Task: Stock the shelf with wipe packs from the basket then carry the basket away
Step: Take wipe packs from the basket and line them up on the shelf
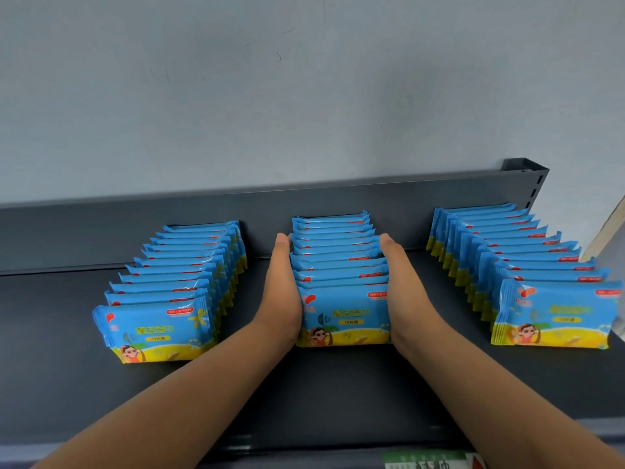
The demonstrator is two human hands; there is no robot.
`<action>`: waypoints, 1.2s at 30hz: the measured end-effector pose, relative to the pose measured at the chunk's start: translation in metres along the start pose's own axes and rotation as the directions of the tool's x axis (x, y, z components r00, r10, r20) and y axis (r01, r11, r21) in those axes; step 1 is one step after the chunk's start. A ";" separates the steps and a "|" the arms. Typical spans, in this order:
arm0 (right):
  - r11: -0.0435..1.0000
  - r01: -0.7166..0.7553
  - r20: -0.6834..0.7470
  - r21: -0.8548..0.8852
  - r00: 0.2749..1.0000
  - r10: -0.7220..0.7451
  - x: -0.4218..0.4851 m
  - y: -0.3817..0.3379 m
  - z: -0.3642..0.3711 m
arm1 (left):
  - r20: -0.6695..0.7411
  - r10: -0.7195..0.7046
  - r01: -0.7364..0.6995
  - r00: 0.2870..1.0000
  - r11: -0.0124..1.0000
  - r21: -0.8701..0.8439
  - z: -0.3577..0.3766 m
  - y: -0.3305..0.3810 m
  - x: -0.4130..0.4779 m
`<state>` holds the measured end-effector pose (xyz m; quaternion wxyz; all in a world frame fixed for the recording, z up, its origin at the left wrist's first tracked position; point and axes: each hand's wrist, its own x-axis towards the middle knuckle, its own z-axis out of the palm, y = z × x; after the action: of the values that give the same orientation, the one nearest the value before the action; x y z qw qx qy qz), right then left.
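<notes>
Three rows of blue and yellow wipe packs stand upright on the dark grey shelf (331, 394). The middle row (341, 265) runs back to the shelf's rear panel. My left hand (282, 292) lies flat against that row's left side, fingers straight. Against its right side my right hand (402, 289) presses in the same way. The left row (176, 286) and the right row (527, 262) stand apart from both hands. No basket is in view.
A grey wall rises behind the shelf. The shelf's upright post (527, 177) stands at the back right. A green and white price label (429, 460) sits on the shelf's front edge. Bare shelf lies in front of the rows.
</notes>
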<state>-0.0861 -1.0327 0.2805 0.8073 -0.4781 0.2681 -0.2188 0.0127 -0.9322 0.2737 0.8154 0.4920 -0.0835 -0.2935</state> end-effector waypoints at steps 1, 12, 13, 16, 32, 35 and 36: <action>1.000 -0.002 0.001 -0.005 1.000 0.002 0.000 0.000 0.000 | 0.002 -0.002 0.002 1.000 1.000 0.002 0.001 0.001 -0.001; 0.998 0.052 -0.038 -0.047 0.998 -0.054 0.001 0.001 0.003 | -0.038 0.072 -0.068 0.997 0.992 0.108 -0.011 -0.004 0.007; 0.995 0.083 -0.060 -0.063 0.994 -0.087 0.002 0.002 0.003 | -0.061 0.098 -0.090 0.993 0.988 0.122 -0.012 -0.005 0.008; 0.981 0.163 -0.105 -0.103 0.979 -0.173 0.006 0.007 0.002 | -0.088 0.187 -0.168 0.978 0.967 0.191 -0.016 -0.009 0.006; 0.493 0.422 0.044 -0.761 0.792 -0.609 -0.013 -0.003 -0.008 | -0.021 0.546 -0.379 0.838 0.609 0.697 -0.006 0.015 -0.028; -0.027 0.391 0.357 -0.920 0.808 -0.468 -0.019 -0.019 -0.011 | 0.399 0.539 -0.357 0.742 -0.187 0.915 -0.011 0.026 -0.030; -0.152 0.386 0.411 -0.910 0.783 -0.467 -0.024 -0.024 -0.010 | 0.452 0.516 -0.322 0.728 -0.325 0.889 -0.010 0.030 -0.031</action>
<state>-0.1126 -1.0352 0.3031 0.1182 -0.9450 0.1911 -0.2375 0.0034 -0.8966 0.2993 0.2241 0.8673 -0.3862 0.2202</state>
